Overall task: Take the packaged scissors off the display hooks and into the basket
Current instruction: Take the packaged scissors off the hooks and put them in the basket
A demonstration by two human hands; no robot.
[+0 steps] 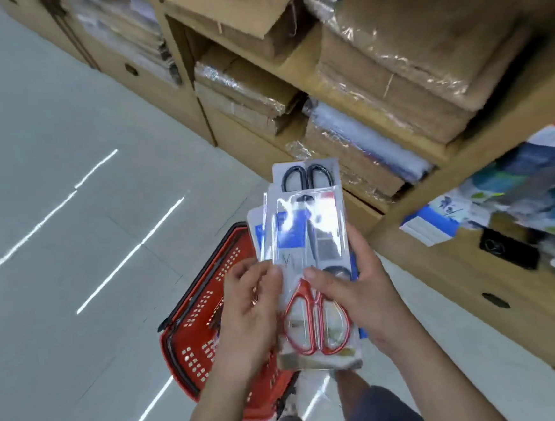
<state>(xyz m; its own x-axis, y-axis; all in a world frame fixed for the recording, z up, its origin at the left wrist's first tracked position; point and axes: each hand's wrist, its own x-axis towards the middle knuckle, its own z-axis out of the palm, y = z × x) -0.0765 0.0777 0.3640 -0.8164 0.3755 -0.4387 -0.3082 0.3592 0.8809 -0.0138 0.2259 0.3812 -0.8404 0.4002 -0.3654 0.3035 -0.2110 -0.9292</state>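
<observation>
Several scissor packs [308, 241] above red basket [194, 346]

Shop aisle: red basket [192, 330] on floor, shelves [305, 72] w/ wrapped stock.

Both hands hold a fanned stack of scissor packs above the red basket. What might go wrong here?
The black-handled pack juts from the stack's far end and could slip free. The glossy red-handled pack on top, gripped by the left hand and right hand, may slide off. The basket sits lower-left; dropped packs might miss it.
</observation>
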